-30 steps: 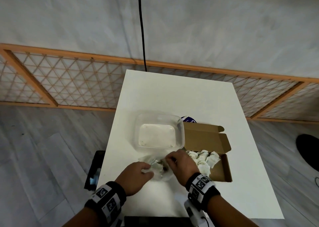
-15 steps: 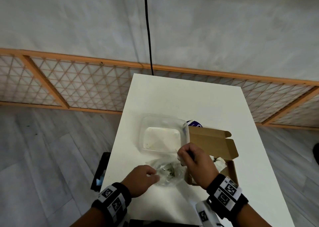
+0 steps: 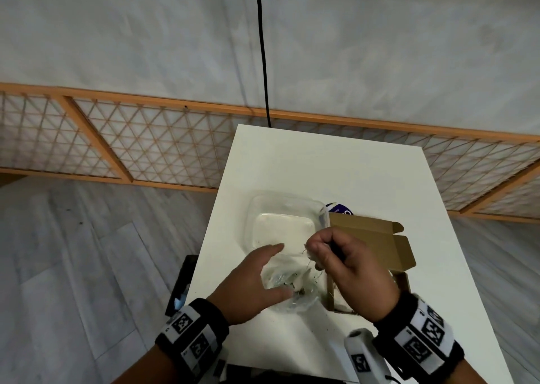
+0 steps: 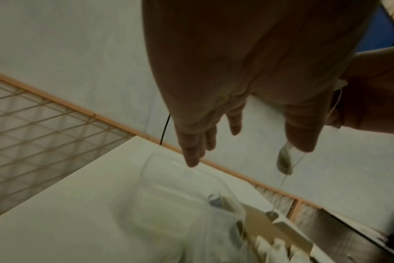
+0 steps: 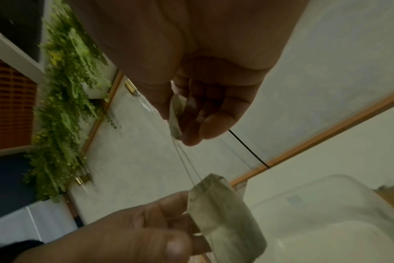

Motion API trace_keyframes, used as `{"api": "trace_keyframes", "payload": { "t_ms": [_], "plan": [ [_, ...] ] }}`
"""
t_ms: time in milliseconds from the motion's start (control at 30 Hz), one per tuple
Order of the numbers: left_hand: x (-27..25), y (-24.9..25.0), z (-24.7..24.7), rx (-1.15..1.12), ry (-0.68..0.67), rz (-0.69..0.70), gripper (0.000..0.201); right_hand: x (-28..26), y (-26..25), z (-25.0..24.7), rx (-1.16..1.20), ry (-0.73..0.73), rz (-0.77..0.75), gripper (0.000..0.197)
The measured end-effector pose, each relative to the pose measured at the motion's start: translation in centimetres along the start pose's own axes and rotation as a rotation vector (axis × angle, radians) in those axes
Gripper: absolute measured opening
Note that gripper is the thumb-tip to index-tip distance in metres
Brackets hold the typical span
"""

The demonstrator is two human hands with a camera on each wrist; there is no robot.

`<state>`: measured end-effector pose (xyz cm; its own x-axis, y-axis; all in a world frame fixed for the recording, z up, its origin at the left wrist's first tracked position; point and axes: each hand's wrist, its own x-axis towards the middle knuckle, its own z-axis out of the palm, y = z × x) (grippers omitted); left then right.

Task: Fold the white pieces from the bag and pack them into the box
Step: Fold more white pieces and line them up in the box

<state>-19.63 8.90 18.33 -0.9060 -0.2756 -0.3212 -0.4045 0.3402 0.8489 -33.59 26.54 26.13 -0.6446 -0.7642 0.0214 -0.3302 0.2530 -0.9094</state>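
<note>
My right hand [image 3: 314, 255] [image 5: 180, 124] is raised in front of the open brown box [image 3: 377, 237] and pinches the top of a small white piece [image 5: 175, 115]. Thin threads run down from that pinch to a white pouch [image 5: 225, 213] [image 4: 283, 160] that hangs beside my left thumb. My left hand [image 3: 280, 271] [image 4: 247, 151] has straight fingers and hovers over the crumpled clear bag [image 3: 295, 293] on the table. Folded white pieces [image 4: 274, 247] lie in the box; in the head view my right hand hides them.
A clear plastic tub [image 3: 285, 225] stands on the white table [image 3: 321, 164] just beyond my hands, touching the box's left side. A blue-and-white object [image 3: 340, 208] peeks out behind the box. A black cable [image 3: 263, 62] hangs behind the table's far edge.
My right hand has risen from the bag, drawing a white piece up on its threads. My left hand has let go of the bag and spread its fingers.
</note>
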Motion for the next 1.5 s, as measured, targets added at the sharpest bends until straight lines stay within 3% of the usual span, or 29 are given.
{"api": "trace_keyframes", "payload": {
  "t_ms": [100,167,267,500,633,833,967,1167,1367,1500],
  "plan": [
    [-0.2,3.0,-0.5,-0.118,-0.022,0.147,0.048,0.2,-2.2,-0.9,0.054,0.005,-0.066,0.008],
    [-0.5,5.0,-0.8,-0.217,-0.024,0.170,0.023,0.4,-3.4,-1.5,0.080,0.047,-0.083,0.008],
    [-1.3,7.4,-1.2,-0.298,-0.007,0.183,0.011,0.8,-4.3,-2.5,0.070,0.121,-0.088,0.007],
    [-2.5,10.8,-2.0,-0.316,-0.011,0.313,0.006,2.3,-3.4,-4.2,-0.019,0.258,-0.063,0.009],
    [-2.6,12.1,-2.4,-0.331,0.145,0.405,0.008,2.2,-2.4,-3.4,-0.043,0.209,-0.016,0.009],
    [-1.9,12.7,-3.3,-0.500,0.262,0.332,0.006,1.3,-1.9,-1.0,0.080,0.096,0.013,0.014],
    [-1.9,13.0,-4.6,-0.658,0.221,0.287,0.013,1.2,-0.9,0.0,0.173,0.046,0.033,0.014],
    [-2.2,14.2,-6.3,-0.946,0.178,0.263,0.015,0.7,0.8,0.6,0.130,0.016,0.090,0.014],
    [-2.1,14.1,-7.3,-0.924,0.249,0.282,0.013,0.2,2.2,-0.4,0.138,0.036,0.169,0.013],
    [-2.0,13.4,-7.7,-0.736,0.357,0.291,0.023,0.6,0.9,-1.7,0.246,0.118,0.168,0.019]
  ]
}}
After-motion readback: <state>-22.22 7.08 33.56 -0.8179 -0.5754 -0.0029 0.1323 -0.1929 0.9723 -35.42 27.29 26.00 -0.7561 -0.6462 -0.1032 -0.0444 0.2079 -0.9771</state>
